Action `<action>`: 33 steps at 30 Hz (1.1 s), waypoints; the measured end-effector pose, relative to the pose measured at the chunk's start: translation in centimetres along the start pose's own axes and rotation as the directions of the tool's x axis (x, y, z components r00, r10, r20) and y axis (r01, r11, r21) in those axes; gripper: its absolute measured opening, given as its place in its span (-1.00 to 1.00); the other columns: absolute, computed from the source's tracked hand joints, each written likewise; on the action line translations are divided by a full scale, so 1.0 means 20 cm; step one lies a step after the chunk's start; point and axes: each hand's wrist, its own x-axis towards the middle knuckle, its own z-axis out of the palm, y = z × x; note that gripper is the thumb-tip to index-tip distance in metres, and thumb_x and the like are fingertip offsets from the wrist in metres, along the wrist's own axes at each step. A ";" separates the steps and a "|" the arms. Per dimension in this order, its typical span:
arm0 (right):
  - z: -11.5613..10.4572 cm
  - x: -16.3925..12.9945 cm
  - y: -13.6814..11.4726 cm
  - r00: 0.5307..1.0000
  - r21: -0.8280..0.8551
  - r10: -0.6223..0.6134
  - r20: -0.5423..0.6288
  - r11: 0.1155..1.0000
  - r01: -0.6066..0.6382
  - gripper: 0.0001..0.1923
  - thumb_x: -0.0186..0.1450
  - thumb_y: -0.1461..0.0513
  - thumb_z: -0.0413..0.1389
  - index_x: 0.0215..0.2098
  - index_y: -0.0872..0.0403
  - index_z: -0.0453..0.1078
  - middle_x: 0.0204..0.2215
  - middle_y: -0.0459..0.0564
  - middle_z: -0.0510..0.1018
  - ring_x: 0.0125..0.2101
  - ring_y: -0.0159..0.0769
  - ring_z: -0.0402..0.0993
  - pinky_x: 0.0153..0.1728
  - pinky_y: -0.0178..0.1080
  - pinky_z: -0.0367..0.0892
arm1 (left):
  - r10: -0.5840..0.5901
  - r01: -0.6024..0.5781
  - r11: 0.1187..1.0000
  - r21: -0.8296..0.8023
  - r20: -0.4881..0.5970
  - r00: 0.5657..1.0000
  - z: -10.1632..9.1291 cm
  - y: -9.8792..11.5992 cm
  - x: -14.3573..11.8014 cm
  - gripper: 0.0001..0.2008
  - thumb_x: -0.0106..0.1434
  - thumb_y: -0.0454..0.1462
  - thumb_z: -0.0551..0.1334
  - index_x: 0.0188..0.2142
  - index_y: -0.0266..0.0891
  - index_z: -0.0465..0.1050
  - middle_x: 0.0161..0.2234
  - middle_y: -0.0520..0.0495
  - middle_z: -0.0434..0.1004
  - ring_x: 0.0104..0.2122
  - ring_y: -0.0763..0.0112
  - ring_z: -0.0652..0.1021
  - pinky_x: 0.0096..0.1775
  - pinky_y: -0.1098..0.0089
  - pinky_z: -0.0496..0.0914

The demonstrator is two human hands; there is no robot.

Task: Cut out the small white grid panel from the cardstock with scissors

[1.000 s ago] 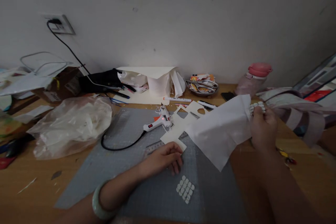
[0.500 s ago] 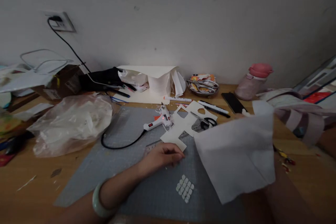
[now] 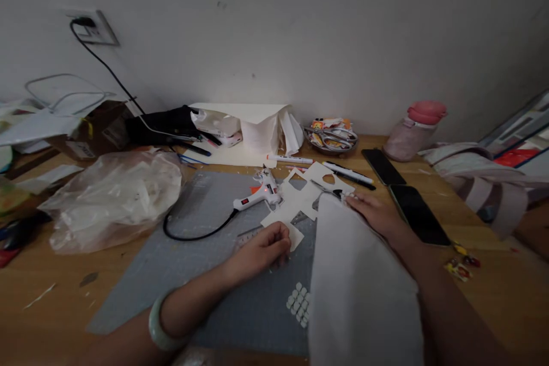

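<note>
- Right hand [image 3: 372, 213] pinched on the paper's [image 3: 359, 289] far end; paper spreads nearer from that grip.
- Left hand [image 3: 263, 249] loosely curled, cannot tell if holding anything; white pieces [image 3: 298, 302] nearer than it.

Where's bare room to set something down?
Free: grey mat between the black cable and the bangle; wooden tabletop right of the yellow-red packet. Crowded: around the glue gun, cut card and scissors, with the right hand and white sheet beside.

The left forearm [image 3: 199, 297] slants from seven o'clock, its hand [image 3: 261, 249] pointing toward two, fingers curled. The right forearm [image 3: 437, 291] slants from four; its hand [image 3: 374, 213] points toward ten, palm down.
</note>
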 end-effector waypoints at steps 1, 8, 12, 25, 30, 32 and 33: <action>0.01 0.00 -0.01 1.000 -0.014 0.016 0.021 1.000 -0.015 -0.73 0.20 0.08 0.09 -0.33 0.05 0.54 -0.40 0.03 0.61 -0.29 -0.12 0.52 -0.25 -0.16 0.36 | 0.011 -0.011 1.000 0.004 -0.011 1.000 0.00 0.00 0.00 -0.70 0.20 -0.03 0.17 -0.42 -0.18 0.15 -0.57 0.16 0.27 -0.58 0.57 0.26 -0.50 0.47 0.14; 0.01 -0.01 -0.04 0.992 -0.109 0.113 -0.054 0.987 -0.119 -0.63 0.25 0.07 -0.06 -0.25 0.10 0.49 -0.32 0.11 0.60 -0.25 -0.07 0.50 -0.23 -0.14 0.31 | 0.018 -0.018 0.999 0.042 0.013 1.000 0.00 -0.02 0.01 -0.73 0.20 -0.06 0.15 -0.40 -0.18 0.15 -0.49 0.13 0.29 -0.55 0.56 0.28 -0.49 0.47 0.14; 0.01 -0.02 -0.05 0.993 -0.142 0.079 -0.087 0.986 -0.091 -0.61 0.26 0.08 -0.09 -0.19 0.10 0.47 -0.27 0.14 0.60 -0.20 -0.05 0.50 -0.20 -0.14 0.31 | 0.069 -0.072 0.991 0.113 0.033 0.997 0.00 -0.04 0.00 -0.76 0.23 -0.09 0.11 -0.42 -0.17 0.13 -0.49 0.12 0.29 -0.53 0.54 0.29 -0.46 0.46 0.16; 0.05 -0.01 -0.03 0.994 -0.130 0.055 -0.091 0.989 -0.067 -0.64 0.23 0.16 -0.05 -0.18 0.13 0.51 -0.22 0.18 0.62 -0.21 -0.05 0.52 -0.18 -0.13 0.35 | 0.306 -0.359 0.581 0.731 0.213 0.928 0.00 -0.02 -0.02 -0.83 0.23 -0.28 0.29 -0.16 -0.13 0.52 -0.07 -0.04 0.56 0.07 0.21 0.40 0.14 0.15 0.15; 0.03 0.01 0.04 0.972 -0.094 0.134 -0.192 0.983 -0.155 -0.61 0.27 0.13 -0.07 -0.13 0.12 0.50 -0.19 0.17 0.60 -0.18 -0.06 0.50 -0.14 -0.11 0.33 | 0.248 -0.313 0.609 0.729 0.199 0.948 -0.01 -0.03 -0.01 -0.81 0.19 -0.29 0.33 -0.17 -0.13 0.54 -0.06 -0.06 0.56 0.08 0.19 0.41 0.14 0.11 0.14; 0.01 0.03 0.06 0.955 -0.046 0.162 -0.247 0.983 -0.179 -0.61 0.25 0.12 -0.05 -0.13 0.14 0.50 -0.21 0.17 0.61 -0.20 -0.08 0.50 -0.15 -0.12 0.33 | 0.248 -0.310 0.610 0.730 0.196 0.949 -0.01 -0.03 -0.01 -0.79 0.17 -0.30 0.34 -0.17 -0.11 0.54 -0.05 -0.05 0.56 0.08 0.18 0.41 0.14 0.12 0.13; 0.00 0.03 0.07 0.949 -0.026 0.165 -0.270 0.984 -0.179 -0.61 0.24 0.11 -0.03 -0.14 0.14 0.50 -0.24 0.17 0.61 -0.22 -0.09 0.50 -0.17 -0.13 0.34 | 0.249 -0.312 0.608 0.730 0.198 0.948 -0.01 -0.03 -0.01 -0.78 0.17 -0.30 0.35 -0.16 -0.11 0.54 -0.05 -0.04 0.56 0.08 0.18 0.41 0.13 0.13 0.14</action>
